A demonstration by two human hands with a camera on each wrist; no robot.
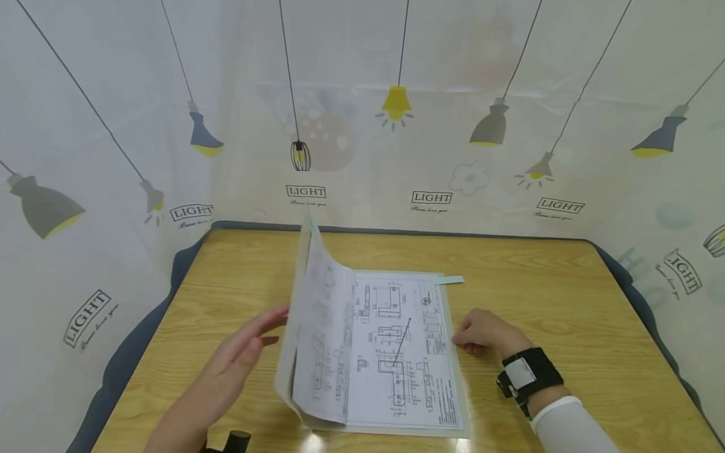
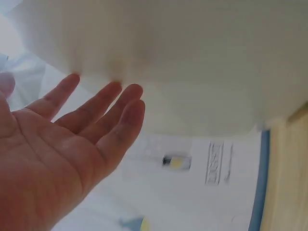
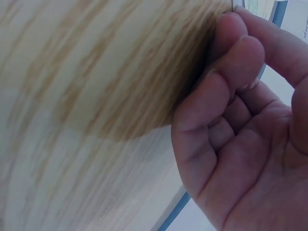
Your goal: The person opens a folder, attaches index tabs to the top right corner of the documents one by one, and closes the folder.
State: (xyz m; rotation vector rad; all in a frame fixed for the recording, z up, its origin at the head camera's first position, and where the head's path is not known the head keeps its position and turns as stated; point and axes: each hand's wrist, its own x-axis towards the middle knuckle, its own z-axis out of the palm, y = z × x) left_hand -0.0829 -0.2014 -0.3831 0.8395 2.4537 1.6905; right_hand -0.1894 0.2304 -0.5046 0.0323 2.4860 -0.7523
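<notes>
A pale folder (image 1: 466,402) of technical drawings stands half open on the table. Its left cover (image 1: 287,352) is raised almost upright, with a drawing sheet (image 1: 323,352) curving alongside. Another printed drawing sheet (image 1: 416,377) lies flat on the right side. Behind the raised cover, my left hand (image 1: 238,352) has its fingers extended; in the left wrist view the fingertips (image 2: 115,86) touch the cover's outer face. My right hand (image 1: 487,330) rests at the folder's right edge with curled fingers. Thumb and fingertips (image 3: 233,24) come together at that edge in the right wrist view.
A light blue strip (image 1: 451,280) sticks out past the folder's upper right corner. The wood-grain table (image 1: 566,302) has a dark blue border (image 1: 396,231). White curtain walls (image 1: 362,126) printed with hanging lamps surround it. A black strap with a white patch (image 1: 532,374) circles my right wrist.
</notes>
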